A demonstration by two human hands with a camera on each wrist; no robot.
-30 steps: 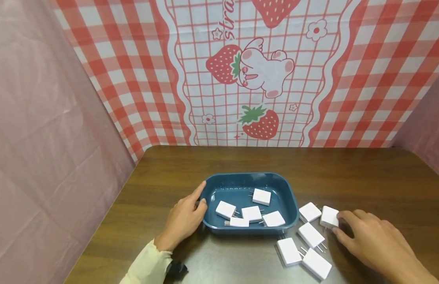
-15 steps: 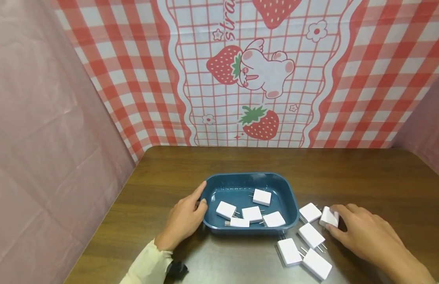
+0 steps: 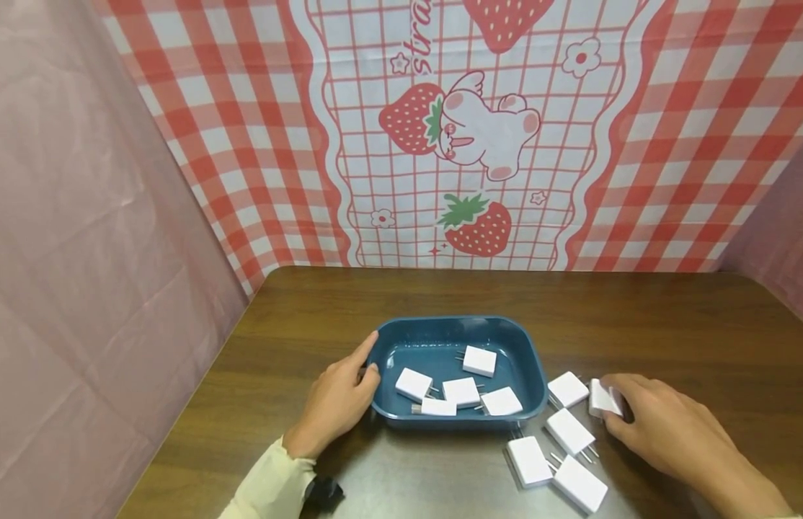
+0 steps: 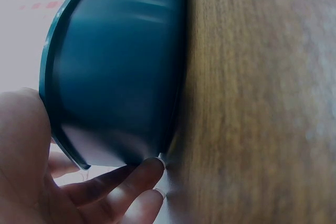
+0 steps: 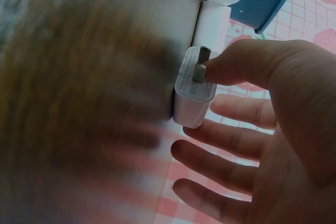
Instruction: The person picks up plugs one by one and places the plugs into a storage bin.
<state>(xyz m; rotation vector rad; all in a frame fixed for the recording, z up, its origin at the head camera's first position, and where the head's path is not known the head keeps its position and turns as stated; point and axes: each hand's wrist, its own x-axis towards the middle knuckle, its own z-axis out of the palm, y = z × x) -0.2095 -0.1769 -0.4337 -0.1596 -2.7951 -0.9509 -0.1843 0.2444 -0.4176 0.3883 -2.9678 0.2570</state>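
My left hand (image 3: 339,396) rests against the left end of a blue rectangular dish (image 3: 456,420), its index finger and thumb extended along the rim. In the left wrist view, fingers (image 4: 144,174) touch the outer wall near the base. Several white charger plugs with metal prongs lie inside, one charger plug (image 3: 479,361) towards the back. To the right of the dish, my right hand (image 3: 674,425) pinches a white charger plug (image 3: 599,398) between thumb and fingers. The right wrist view shows the thumb beside a prong of this charger plug (image 5: 195,90), which stands on the table.
Beside the held one, several more charger plugs lie close together, including a charger plug (image 3: 569,390) by the dish and a charger plug (image 3: 579,484) nearest me. The wooden table (image 3: 324,303) meets a red-checked strawberry cloth (image 3: 401,180) at the back. A pink cloth (image 3: 103,288) hangs on the left.
My right hand has moved slightly left and its fingers have come over the charger plug, which it now pinches. The left hand and the dish have stayed in place.
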